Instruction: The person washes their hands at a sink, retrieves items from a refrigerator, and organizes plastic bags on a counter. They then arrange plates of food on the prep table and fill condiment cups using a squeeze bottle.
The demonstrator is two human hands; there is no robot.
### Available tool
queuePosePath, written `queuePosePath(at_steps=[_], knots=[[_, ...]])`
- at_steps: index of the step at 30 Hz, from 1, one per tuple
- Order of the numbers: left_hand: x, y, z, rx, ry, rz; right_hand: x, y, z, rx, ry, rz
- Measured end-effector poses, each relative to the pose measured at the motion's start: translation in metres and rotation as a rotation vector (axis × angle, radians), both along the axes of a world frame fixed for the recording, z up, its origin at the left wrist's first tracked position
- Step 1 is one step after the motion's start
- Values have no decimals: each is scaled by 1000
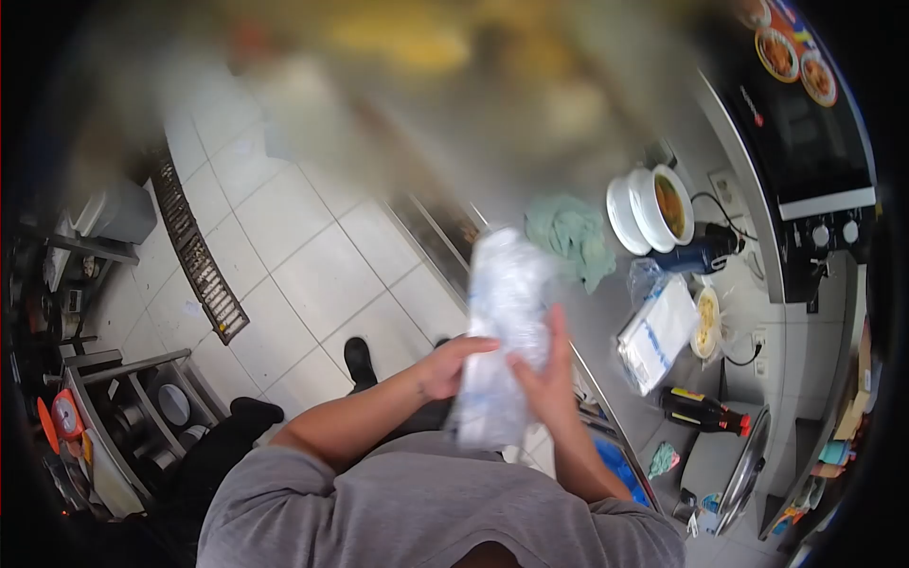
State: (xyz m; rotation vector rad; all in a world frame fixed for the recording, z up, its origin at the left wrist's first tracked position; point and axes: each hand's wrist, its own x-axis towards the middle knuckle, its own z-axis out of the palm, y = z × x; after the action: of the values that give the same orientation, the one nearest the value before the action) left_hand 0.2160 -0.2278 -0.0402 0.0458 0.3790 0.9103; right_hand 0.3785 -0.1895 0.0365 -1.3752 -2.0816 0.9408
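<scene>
A long, shiny, white and clear pack of plastic bags (508,293) with faint blue marks is held upright in front of my chest. My left hand (453,367) grips its left edge, thumb lying across the front. Along the right edge, my right hand (549,374) is closed on the pack, with its thumb on the front and fingers pointing up. Some fingers are hidden behind the plastic. Just beyond the pack, a crumpled green cloth (573,237) lies on the steel counter (592,312).
On the counter are white bowls, one holding soup (670,204), another white plastic pack (655,333), a dish of pale food (706,322) and a dark sauce bottle (705,411). A microwave (805,142) stands right. A floor drain grate (194,246) and shelving (142,417) are left.
</scene>
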Motion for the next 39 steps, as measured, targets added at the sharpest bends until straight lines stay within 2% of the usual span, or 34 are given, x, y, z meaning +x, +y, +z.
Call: queuePosePath(at_steps=[2, 4, 5, 7, 9, 11, 13, 14, 16, 17, 18, 19, 21, 22, 23, 24, 25, 26, 27, 28, 30, 32, 33, 35, 36, 38, 39], knots=[[-45, -30, -23, -74, -31, 49, -38, -16, -22, -106, 80, 94], [-82, -55, -47, -265, -60, 233, -77, -30, -34, -116, 18, 322], [-94, -66, -64, -265, -61, 252, -98, -36, -41, -158, -14, 454], [-110, -81, -103, -384, -158, 368, -135, -46, -68, -182, -382, 749], [-115, -88, -137, -449, -184, 389, -161, -50, -117, -197, -446, 837], [-118, -93, -174, -433, -273, 554, -179, -50, -156, -163, -466, 872], [-133, -94, -201, -560, -199, 577, -192, -41, -207, -175, -383, 976], [-132, -99, -240, -580, -157, 586, -205, -31, -223, -143, -352, 1053], [-136, -117, -315, -615, 32, 677, -232, 1, -251, -490, -284, 1117], [-136, -128, -342, -642, 176, 746, -241, 19, -292, -681, -241, 1095], [-145, -132, -356, -718, 162, 748, -232, 33, -366, -889, -1, 885], [-155, -134, -368, -791, 146, 749, -234, 63, -439, -1237, 94, 630], [-155, -160, -408, -846, 198, 846, -262, 131, -461, -544, -580, 754], [-151, -164, -411, -881, 173, 852, -260, 164, -496, -379, -879, 856], [-156, -164, -404, -901, 280, 876, -242, 194, -547, -190, -1111, 927], [-161, -166, -404, -917, 393, 896, -240, 224, -580, -194, -1458, 986], [-160, -169, -411, -943, 386, 898, -223, 246, -601, 65, -1568, 1069], [-157, -174, -416, -993, 378, 916, -220, 265, -614, 185, -1760, 1074], [-150, -180, -423, -1041, 370, 929, -211, 289, -638, 364, -1783, 1013], [-144, -189, -434, -1096, 349, 921, -216, 306, -646, 498, -1921, 989], [-137, -199, -445, -1155, 386, 875, -206, 367, -707, 422, -2054, 573], [-131, -207, -451, -1180, 416, 861, -249, 343, -646, 572, -2310, 806], [-130, -209, -453, -1189, 414, 856, -243, 352, -666, 567, -2313, 817], [-133, -208, -452, -1197, 436, 884, -240, 372, -690, 395, -2562, 738], [-132, -211, -453, -1194, 440, 885, -241, 370, -691, 394, -2558, 736], [-130, -213, -455, -1200, 458, 874, -244, 359, -684, 300, -2536, 1011], [-133, -209, -453, -1190, 455, 869, -257, 342, -671, 261, -2391, 1028]])
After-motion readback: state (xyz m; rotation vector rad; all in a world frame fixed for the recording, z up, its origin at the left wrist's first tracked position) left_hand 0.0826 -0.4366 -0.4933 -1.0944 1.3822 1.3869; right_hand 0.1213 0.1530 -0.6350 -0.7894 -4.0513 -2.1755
